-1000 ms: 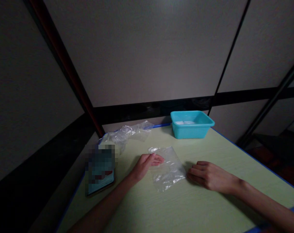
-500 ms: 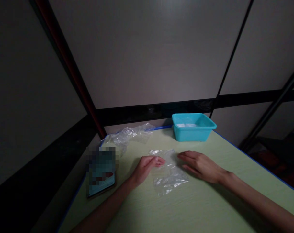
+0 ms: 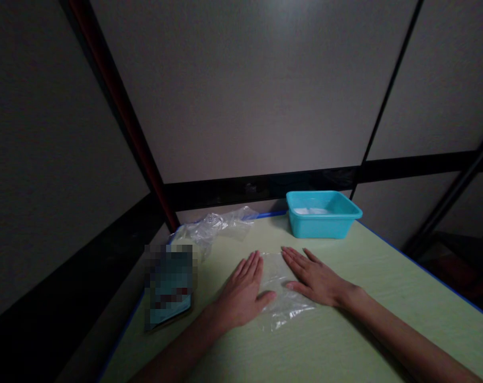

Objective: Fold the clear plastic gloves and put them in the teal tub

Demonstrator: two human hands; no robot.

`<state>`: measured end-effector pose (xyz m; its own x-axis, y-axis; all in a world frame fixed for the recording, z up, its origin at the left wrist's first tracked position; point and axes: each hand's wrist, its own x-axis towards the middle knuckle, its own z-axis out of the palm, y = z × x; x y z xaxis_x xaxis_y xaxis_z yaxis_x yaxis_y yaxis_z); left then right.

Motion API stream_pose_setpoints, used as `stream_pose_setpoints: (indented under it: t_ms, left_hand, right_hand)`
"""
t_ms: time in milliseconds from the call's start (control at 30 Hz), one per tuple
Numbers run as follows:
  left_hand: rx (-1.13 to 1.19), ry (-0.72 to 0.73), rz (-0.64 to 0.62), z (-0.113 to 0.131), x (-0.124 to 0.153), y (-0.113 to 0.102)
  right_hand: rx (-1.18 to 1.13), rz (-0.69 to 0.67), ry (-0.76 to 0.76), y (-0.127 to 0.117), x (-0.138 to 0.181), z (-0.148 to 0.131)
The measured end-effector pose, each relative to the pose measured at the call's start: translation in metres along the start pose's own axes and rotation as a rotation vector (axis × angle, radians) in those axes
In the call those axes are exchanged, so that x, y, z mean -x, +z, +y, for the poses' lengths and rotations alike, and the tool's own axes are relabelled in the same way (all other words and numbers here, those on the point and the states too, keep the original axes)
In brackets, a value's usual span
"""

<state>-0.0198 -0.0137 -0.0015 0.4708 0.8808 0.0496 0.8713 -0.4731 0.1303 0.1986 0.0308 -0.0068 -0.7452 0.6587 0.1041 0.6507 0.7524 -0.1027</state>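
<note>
A clear plastic bag [image 3: 280,296] lies flat on the pale green table [image 3: 345,330]. My left hand [image 3: 242,290] rests palm down on the bag's left part, fingers stretched out and together. My right hand [image 3: 312,276] lies flat on the bag's right part, fingers stretched out toward the far edge. Neither hand grips anything. A strip of the bag shows between the two hands, and its near edge sticks out below them.
A turquoise plastic tub [image 3: 322,214] stands at the table's far edge. A heap of crumpled clear plastic bags [image 3: 214,224] lies at the far left corner. A blurred-out phone or tablet [image 3: 169,282] lies at the left edge. Grey wall panels rise behind the table.
My right hand moved left from beside the bag onto it and flattened. My left hand uncurled and now lies flat on the bag. The bag looks smoother.
</note>
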Motion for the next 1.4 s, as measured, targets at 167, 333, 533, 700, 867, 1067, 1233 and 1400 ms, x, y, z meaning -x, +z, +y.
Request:
stream_pose_setpoints:
  t_ms: [167, 333, 533, 700, 867, 1067, 1233, 1400]
  left_hand:
    - [-0.041, -0.049, -0.037, 0.001, 0.003, -0.003]
    - [-0.036, -0.064, -0.021, -0.001, 0.004, -0.002]
    - [0.016, -0.065, -0.025, -0.005, 0.003, -0.005]
    - [0.061, -0.074, 0.007, -0.009, 0.004, -0.004]
    - [0.161, -0.100, 0.083, -0.015, 0.002, 0.003]
    - [0.258, -0.141, 0.144, -0.019, -0.001, 0.007]
    - [0.322, -0.159, 0.192, -0.019, -0.002, 0.007]
    - [0.383, -0.169, 0.230, -0.021, -0.004, 0.009]
  right_hand:
    - [0.013, -0.011, 0.019, 0.000, 0.001, -0.001]
    - [0.015, 0.000, 0.019, 0.001, 0.001, -0.001]
    - [0.013, 0.024, 0.012, 0.004, 0.001, 0.001]
    - [0.007, 0.018, 0.019, 0.003, 0.001, 0.000]
    - [0.002, 0.032, 0.019, 0.004, 0.002, 0.000]
    - [0.005, 0.027, 0.025, 0.005, 0.002, 0.001]
    - [0.011, 0.020, 0.018, 0.005, 0.002, 0.002]
    - [0.020, 0.009, 0.017, 0.006, 0.002, 0.003]
